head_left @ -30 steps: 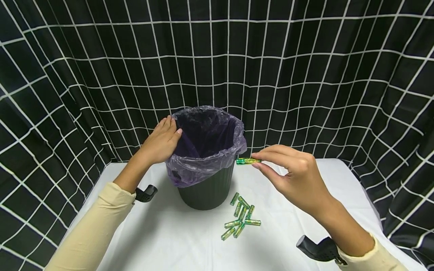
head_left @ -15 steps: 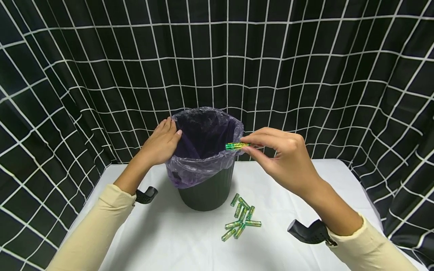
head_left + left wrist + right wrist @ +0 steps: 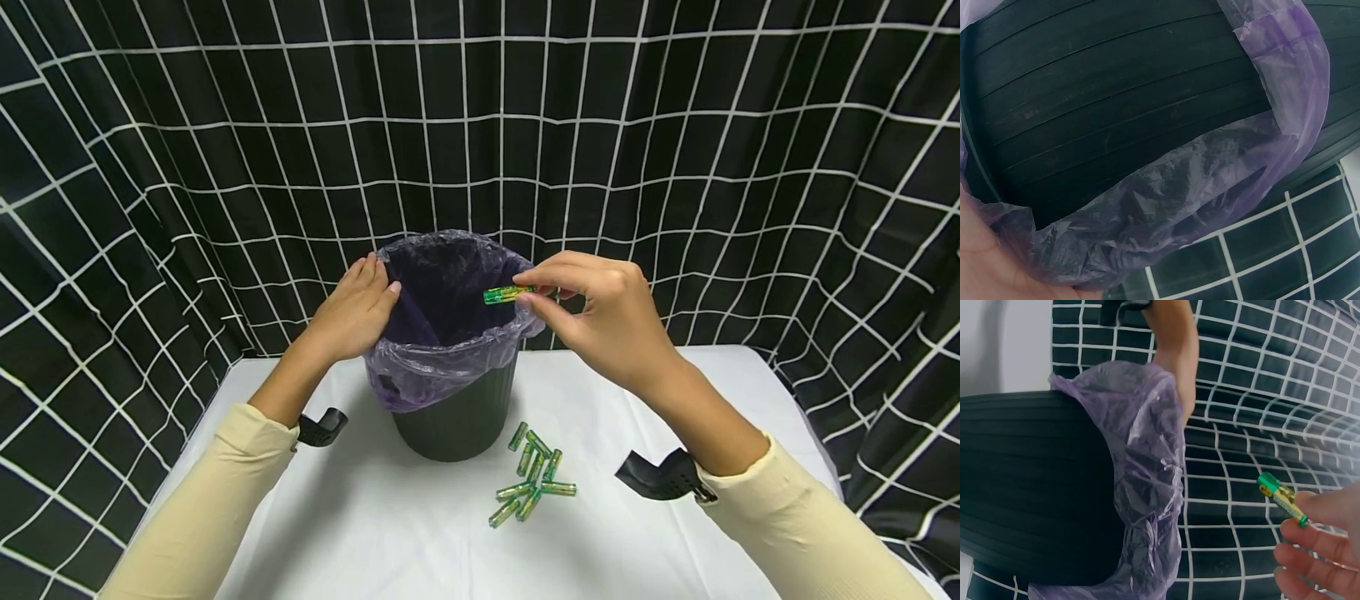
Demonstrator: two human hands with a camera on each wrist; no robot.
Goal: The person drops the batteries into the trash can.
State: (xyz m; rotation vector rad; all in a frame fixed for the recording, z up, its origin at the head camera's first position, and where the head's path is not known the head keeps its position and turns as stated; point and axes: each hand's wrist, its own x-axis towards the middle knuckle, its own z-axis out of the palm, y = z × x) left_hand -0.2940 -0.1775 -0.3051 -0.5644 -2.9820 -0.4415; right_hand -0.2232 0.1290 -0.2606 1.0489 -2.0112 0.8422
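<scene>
A green-and-yellow battery (image 3: 507, 294) is pinched between thumb and fingers of my right hand (image 3: 600, 312), above the right side of a dark ribbed trash bin (image 3: 457, 421). In the right wrist view the battery (image 3: 1282, 497) shows at the fingertips, with the other fingers beside it. A purple translucent bag (image 3: 435, 371) lines the bin and folds over its rim. My left hand (image 3: 356, 310) rests on the left rim, fingers extended against the bag; the left wrist view shows only part of that hand (image 3: 991, 262).
Several more green batteries (image 3: 534, 471) lie in a loose cluster on the white tablecloth (image 3: 375, 533), just right of the bin's base. Black curtains with a white grid (image 3: 600, 150) enclose the back and sides. Each wrist bears a black camera mount (image 3: 660, 475).
My right hand has moved left and farther from me with the battery, from beside the bin to above its right edge. The left hand stays at the rim.
</scene>
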